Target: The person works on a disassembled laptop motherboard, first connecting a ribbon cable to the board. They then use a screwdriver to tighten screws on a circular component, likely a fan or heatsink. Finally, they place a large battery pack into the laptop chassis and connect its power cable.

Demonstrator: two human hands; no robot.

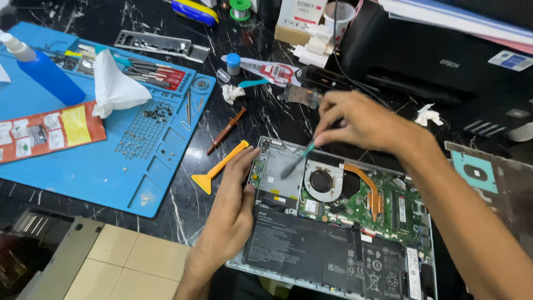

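Nearest us, our left hand lies flat, fingers together, on the left edge of the opened laptop on the table. Farther on, our right hand pinches a teal-handled tool, its tip beside the fan. Beyond lies the blue mat.

The setting is an electronics repair workshop. An opened laptop with exposed fan, circuit board and battery lies at the near edge of a dark marble-patterned table. A blue repair mat toward the left edge carries sorted screws and screwdrivers; a solder spool stands at the far edge.
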